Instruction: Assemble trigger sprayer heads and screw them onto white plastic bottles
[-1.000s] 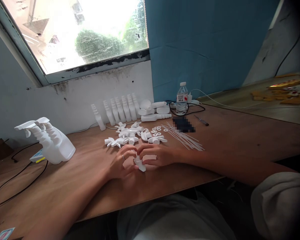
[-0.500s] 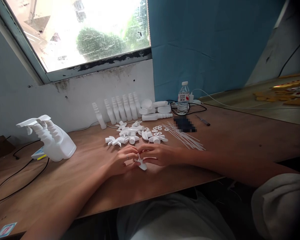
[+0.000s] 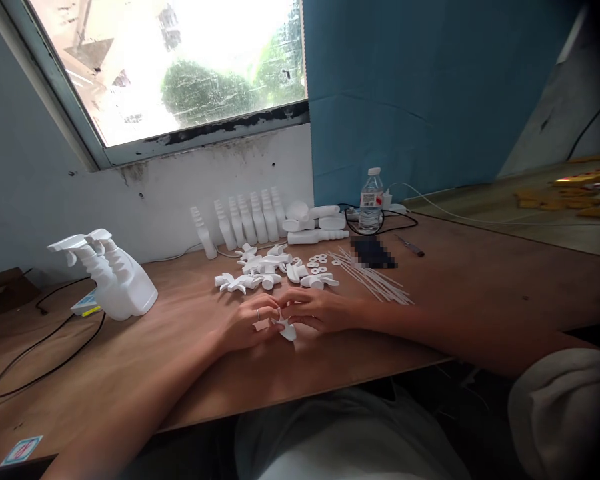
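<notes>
Both my hands meet near the front middle of the wooden table (image 3: 480, 287). My left hand (image 3: 247, 323), with a ring on one finger, and my right hand (image 3: 313, 310) pinch a small white plastic sprayer part (image 3: 286, 328) between their fingertips, just above the tabletop. Right behind them lies a heap of white sprayer heads (image 3: 255, 270), with small white rings (image 3: 323, 260) and a bundle of thin white tubes (image 3: 375, 280) to the right of it.
White spray bottles (image 3: 113, 277) stand at the left, and a row of white bottle bodies (image 3: 245, 220) lines the wall. A water bottle (image 3: 371, 200), cables (image 3: 375, 220), a dark blurred object (image 3: 374, 253) and a small tool (image 3: 411, 248) lie at the back right. A black cable (image 3: 40, 367) runs across the left.
My fingers have shifted a little on the white part, which stays between both hands. The view has drifted slightly to the left.
</notes>
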The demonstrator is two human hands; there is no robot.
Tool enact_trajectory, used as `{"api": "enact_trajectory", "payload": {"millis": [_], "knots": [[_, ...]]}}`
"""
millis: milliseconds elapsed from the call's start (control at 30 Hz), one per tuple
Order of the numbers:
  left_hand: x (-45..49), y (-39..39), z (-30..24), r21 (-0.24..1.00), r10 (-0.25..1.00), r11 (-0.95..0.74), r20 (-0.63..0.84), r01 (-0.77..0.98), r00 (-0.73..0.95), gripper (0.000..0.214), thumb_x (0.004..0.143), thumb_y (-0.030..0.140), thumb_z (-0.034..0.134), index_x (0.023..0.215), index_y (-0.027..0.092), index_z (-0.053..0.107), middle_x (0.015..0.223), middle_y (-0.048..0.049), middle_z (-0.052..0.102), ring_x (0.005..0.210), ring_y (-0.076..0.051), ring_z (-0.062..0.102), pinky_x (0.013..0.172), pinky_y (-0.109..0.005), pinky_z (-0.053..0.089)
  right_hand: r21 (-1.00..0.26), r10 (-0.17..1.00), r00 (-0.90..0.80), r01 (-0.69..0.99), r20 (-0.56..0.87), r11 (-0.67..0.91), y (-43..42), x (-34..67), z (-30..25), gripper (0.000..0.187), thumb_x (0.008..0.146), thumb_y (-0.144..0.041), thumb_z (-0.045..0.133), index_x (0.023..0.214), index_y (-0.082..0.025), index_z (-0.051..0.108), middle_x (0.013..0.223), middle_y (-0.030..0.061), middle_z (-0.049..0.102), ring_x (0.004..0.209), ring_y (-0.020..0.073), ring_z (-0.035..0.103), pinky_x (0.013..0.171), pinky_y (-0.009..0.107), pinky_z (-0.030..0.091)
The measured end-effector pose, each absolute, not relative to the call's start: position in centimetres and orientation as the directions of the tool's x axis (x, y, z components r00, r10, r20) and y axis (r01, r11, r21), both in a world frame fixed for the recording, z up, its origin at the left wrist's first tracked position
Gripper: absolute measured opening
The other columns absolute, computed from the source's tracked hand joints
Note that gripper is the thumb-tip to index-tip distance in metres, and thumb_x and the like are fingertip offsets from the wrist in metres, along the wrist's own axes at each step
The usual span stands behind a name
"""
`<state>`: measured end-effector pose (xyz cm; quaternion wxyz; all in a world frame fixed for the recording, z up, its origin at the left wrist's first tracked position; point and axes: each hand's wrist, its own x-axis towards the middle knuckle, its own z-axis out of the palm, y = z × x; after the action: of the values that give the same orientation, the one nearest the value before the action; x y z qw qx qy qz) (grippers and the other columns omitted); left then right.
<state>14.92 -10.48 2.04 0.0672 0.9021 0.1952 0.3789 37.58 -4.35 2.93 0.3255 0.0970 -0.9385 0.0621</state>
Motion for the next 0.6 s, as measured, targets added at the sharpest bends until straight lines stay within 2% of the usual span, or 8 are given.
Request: {"api": "enact_trajectory", "payload": {"millis": [100, 267, 433, 600], "knots": [[14.91, -10.41, 1.86, 0.242, 0.387, -0.92, 0.683, 0.308, 0.619, 0.017, 0.084, 0.015, 0.068, 0.1, 0.016, 0.064, 0.099, -0.0114, 0.066, 0.097, -0.021, 0.063, 0.083, -0.037, 0.057, -0.096, -0.098, -0.777, -0.2, 0.622, 0.975, -4.53, 37.77, 2.7, 0.018, 0.095, -0.014, 0.05, 0.108, -0.012, 0.063, 0.111, 0.015, 0.058, 0.102, 0.0166, 0.058, 0.087, 0.029, 0.05], [15.12, -10.51, 2.0, 0.257, 0.389, -0.92, 0.687, 0.296, 0.614, 0.016, 0.083, 0.015, 0.07, 0.097, 0.016, 0.065, 0.096, -0.0107, 0.067, 0.095, -0.021, 0.064, 0.083, -0.036, 0.057, -0.306, 0.019, -0.793, -0.212, 0.608, 0.928, -5.03, 37.71, 2.75, 0.014, 0.095, -0.013, 0.05, 0.103, -0.012, 0.062, 0.112, 0.0151, 0.056, 0.108, 0.0173, 0.057, 0.092, 0.032, 0.05], [15.21, -10.59, 1.93, 0.267, 0.395, -0.918, 0.675, 0.293, 0.623, 0.013, 0.084, 0.015, 0.068, 0.096, 0.016, 0.064, 0.099, -0.0117, 0.067, 0.098, -0.021, 0.063, 0.084, -0.037, 0.056, -0.28, -0.014, -0.78, -0.241, 0.625, 0.929, -4.94, 37.61, 2.67, 0.017, 0.095, -0.01, 0.048, 0.102, -0.012, 0.063, 0.107, 0.014, 0.057, 0.103, 0.0167, 0.057, 0.09, 0.031, 0.05], [15.14, -10.63, 1.86, 0.26, 0.404, -0.913, 0.673, 0.313, 0.619, 0.014, 0.083, 0.014, 0.069, 0.095, 0.017, 0.063, 0.095, -0.01, 0.067, 0.098, -0.021, 0.063, 0.085, -0.036, 0.055, -0.275, -0.026, -0.805, -0.233, 0.593, 0.933, -4.45, 37.8, 3.03, 0.016, 0.096, -0.017, 0.051, 0.104, -0.013, 0.065, 0.11, 0.0142, 0.058, 0.105, 0.0166, 0.058, 0.091, 0.03, 0.05]]}}
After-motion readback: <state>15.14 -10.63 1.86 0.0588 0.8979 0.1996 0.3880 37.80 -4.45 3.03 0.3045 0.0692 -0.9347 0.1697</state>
